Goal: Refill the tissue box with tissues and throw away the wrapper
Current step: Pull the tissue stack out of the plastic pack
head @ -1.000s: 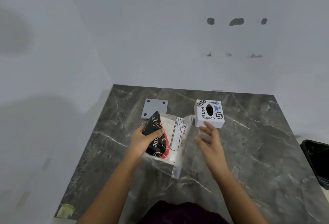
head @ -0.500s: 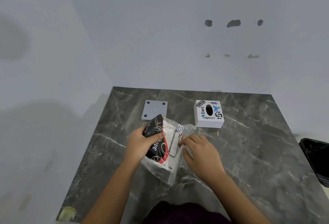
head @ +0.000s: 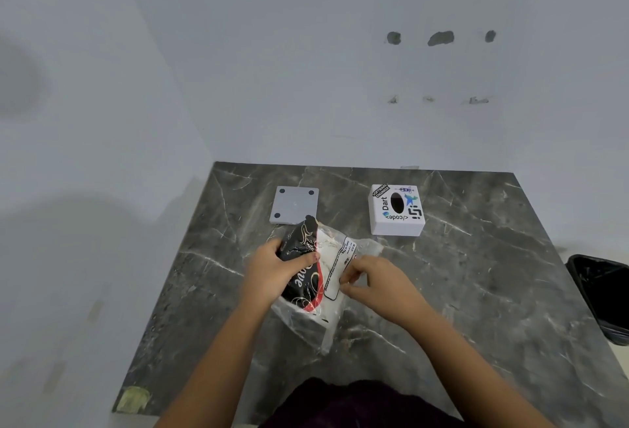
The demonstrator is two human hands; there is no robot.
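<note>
The tissue pack is being held just above the counter, the left hand clenched round its dark end while the right hand is pinching the clear wrapper's edge. The wrapper should be peeled slowly so the tissues are kept stacked. Farther back, the box is standing closed side up, contents unseen, its base plate lying apart; the bin is waiting at right.

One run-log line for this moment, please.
stage: opening pack | left hand grip: tissue pack | right hand: pinching wrapper | tissue box: untouched
</note>
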